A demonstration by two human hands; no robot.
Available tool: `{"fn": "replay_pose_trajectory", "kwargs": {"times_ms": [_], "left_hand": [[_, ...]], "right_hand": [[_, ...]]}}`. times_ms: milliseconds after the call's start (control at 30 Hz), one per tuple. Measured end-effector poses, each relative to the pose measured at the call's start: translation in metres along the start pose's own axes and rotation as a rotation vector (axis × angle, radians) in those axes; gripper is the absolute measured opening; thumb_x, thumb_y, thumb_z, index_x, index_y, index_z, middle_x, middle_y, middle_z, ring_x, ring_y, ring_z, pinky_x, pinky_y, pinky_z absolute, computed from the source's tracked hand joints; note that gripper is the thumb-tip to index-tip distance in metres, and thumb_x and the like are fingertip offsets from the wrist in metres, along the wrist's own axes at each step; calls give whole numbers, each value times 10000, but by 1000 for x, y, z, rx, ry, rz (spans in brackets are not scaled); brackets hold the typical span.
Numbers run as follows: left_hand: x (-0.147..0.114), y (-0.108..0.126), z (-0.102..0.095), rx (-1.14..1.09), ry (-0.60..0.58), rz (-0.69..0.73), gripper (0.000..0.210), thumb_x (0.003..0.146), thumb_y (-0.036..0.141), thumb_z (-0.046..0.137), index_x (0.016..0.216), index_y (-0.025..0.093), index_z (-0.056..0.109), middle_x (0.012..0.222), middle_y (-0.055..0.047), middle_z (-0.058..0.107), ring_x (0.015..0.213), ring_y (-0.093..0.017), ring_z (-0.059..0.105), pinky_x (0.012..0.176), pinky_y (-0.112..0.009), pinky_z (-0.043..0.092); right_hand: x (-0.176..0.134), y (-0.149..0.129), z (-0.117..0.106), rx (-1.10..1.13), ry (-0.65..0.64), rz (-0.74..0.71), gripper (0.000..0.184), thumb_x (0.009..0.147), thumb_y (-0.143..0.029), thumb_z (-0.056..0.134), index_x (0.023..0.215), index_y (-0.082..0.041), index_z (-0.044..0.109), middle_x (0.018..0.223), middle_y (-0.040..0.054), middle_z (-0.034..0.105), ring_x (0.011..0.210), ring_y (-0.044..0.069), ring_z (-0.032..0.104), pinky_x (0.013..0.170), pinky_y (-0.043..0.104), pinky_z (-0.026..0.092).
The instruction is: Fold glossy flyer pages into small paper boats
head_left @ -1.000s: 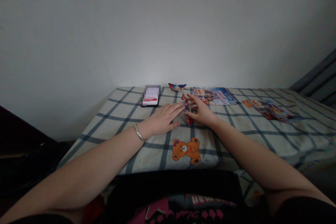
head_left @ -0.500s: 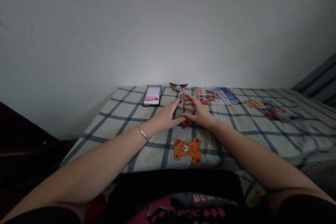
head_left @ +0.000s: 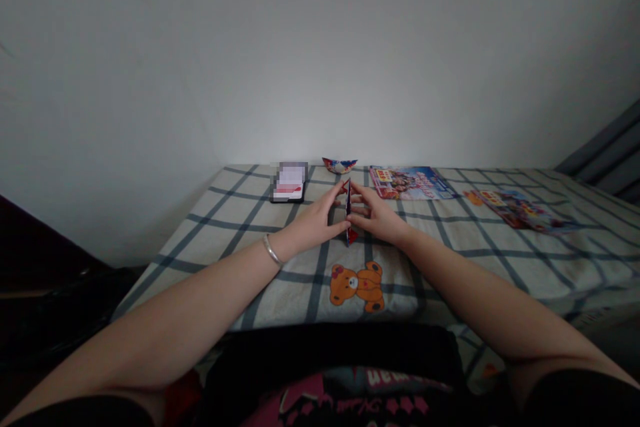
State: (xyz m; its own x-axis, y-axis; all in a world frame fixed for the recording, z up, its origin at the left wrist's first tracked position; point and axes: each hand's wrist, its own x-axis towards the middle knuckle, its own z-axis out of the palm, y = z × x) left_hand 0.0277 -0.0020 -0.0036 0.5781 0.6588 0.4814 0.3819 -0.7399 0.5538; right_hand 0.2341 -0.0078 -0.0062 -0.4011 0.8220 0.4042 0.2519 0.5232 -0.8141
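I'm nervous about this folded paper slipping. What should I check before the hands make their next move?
1. Left hand on the folded paper: ok, thumb and fingertips at it.
2. Right hand on it too: ok, from the other side.
3. Paper roughly upright between the hands: ok.
4. Phone apart from the left hand: ok.
5. Paper boat apart from both hands: ok, near the wall.
6. Creases sharp: cannot tell, too small.

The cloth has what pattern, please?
Pale cloth with blue-grey checks and an orange bear: head view.
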Motion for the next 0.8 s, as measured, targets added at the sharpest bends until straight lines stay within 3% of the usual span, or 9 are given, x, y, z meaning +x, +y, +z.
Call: {"fn": "replay_pose_trajectory", "kwargs": {"times_ms": [300, 533, 800], "left_hand": [[1, -1, -3, -28, 58, 37, 646, 871, 245, 562, 1469, 194, 323, 1466, -133, 443, 1300, -247, 497, 1141, -453, 386], [3, -5, -3, -77, 84, 12, 583, 883, 222, 531, 1440, 206, 358, 1414, -117, 505, 1268, -227, 537, 1126, -441, 408], [3, -9, -3, -61, 77, 23, 570, 891, 205, 508, 1442, 194, 361, 1418, -127, 511, 1280, -226, 533, 1124, -442, 411]], "right_hand": [[0, 7, -3, 54, -15, -33, 685, 812, -309, 675, 1442, -287, 407, 1419, 116, 420, 1278, 259, 517, 1069, 472, 480], [1, 7, -7, 77, -56, -9, 658, 811, -281, 650, 1431, -273, 428, 1456, 98, 469, 1336, 247, 482, 1100, 464, 441], [1, 4, -13, 64, -77, 3, 587, 819, -289, 630, 1383, -254, 472, 1431, 99, 484, 1298, 236, 514, 1034, 410, 505]]}}
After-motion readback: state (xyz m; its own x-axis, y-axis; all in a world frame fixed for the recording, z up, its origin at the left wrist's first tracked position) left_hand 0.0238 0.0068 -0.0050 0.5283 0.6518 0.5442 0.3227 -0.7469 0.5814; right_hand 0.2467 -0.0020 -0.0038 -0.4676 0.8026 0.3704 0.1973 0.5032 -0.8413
